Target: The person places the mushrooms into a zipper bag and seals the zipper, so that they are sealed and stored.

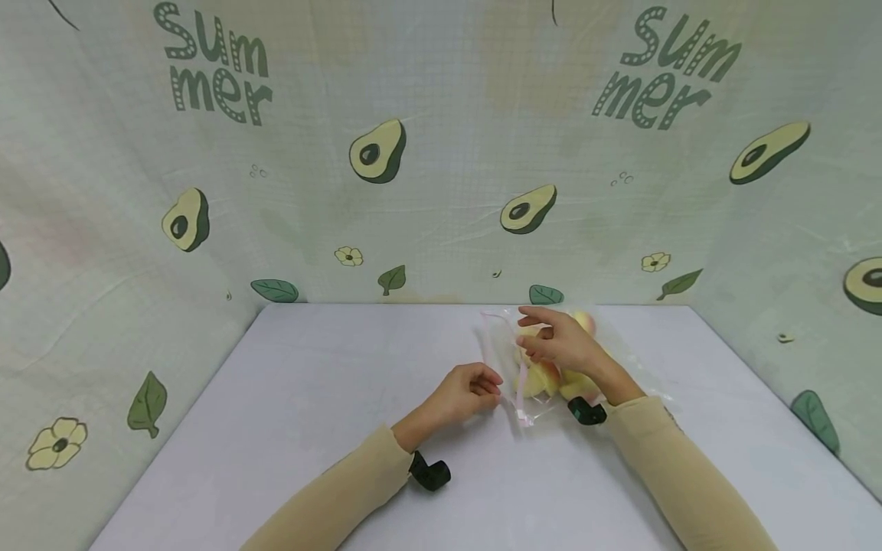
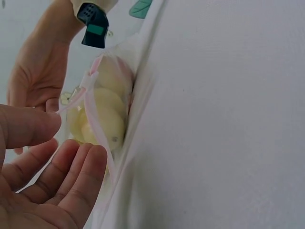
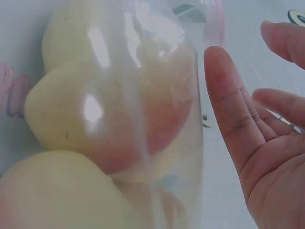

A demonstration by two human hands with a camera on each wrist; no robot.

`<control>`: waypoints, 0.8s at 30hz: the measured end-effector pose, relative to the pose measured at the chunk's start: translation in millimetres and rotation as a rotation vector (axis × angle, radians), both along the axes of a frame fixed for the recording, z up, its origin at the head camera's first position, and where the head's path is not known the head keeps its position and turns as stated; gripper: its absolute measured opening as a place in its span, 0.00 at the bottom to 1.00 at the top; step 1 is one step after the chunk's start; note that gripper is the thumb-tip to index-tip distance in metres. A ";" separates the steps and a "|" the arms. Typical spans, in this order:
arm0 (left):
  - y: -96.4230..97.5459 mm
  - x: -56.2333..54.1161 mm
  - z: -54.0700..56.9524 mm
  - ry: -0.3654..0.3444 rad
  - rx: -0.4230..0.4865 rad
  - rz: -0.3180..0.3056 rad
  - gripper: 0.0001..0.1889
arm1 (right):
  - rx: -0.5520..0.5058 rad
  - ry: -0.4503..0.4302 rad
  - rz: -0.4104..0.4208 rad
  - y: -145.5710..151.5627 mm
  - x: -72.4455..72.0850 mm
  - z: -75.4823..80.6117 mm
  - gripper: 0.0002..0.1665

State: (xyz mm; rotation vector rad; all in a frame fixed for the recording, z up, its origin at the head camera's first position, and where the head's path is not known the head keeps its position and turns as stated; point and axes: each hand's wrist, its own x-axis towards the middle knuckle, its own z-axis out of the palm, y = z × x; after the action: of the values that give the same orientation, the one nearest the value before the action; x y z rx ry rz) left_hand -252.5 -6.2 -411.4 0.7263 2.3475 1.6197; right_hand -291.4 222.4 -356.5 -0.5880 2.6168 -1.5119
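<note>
A clear zip bag (image 1: 503, 344) with a pink seal strip lies toward the back right of the table. Inside it are several yellow peaches (image 1: 540, 379) with a red blush, seen close through the plastic in the right wrist view. My right hand (image 1: 561, 340) is over the bag, its fingers loosely bent and apart, holding nothing. At the bag's left edge is my left hand (image 1: 468, 390), fingertips right by the seal strip (image 2: 95, 119). In the left wrist view its thumb and fingers (image 2: 90, 167) stand apart with a gap between them.
The table (image 1: 331, 383) is covered in white. Behind it and along both sides hangs a pale cloth (image 1: 441, 252) printed with avocados, leaves and lettering. A black wrist camera (image 1: 432, 474) sits on the left wrist, and another camera (image 1: 587, 411) on the right.
</note>
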 end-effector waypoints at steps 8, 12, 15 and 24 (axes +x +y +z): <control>0.3 2.6 0.4 -0.019 -0.022 -0.052 0.13 | -0.005 0.016 0.011 -0.9 1.5 -0.2 0.38; 1.4 4.5 -0.8 -0.022 -0.041 -0.085 0.13 | 0.005 0.023 0.014 -6.9 14.0 9.1 0.35; 2.1 5.6 -1.2 -0.030 -0.045 -0.100 0.15 | 0.026 0.038 0.000 -10.0 25.1 16.8 0.31; 5.9 7.8 -2.1 -0.046 -0.042 -0.156 0.17 | 0.069 0.176 -0.035 4.0 30.3 -5.2 0.27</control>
State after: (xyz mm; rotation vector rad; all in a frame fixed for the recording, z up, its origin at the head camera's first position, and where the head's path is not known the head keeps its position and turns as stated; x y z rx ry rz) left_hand -244.7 -0.3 -413.6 0.8310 2.2253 1.5023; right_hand -261.1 226.3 -361.7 -0.7025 2.8104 -1.4344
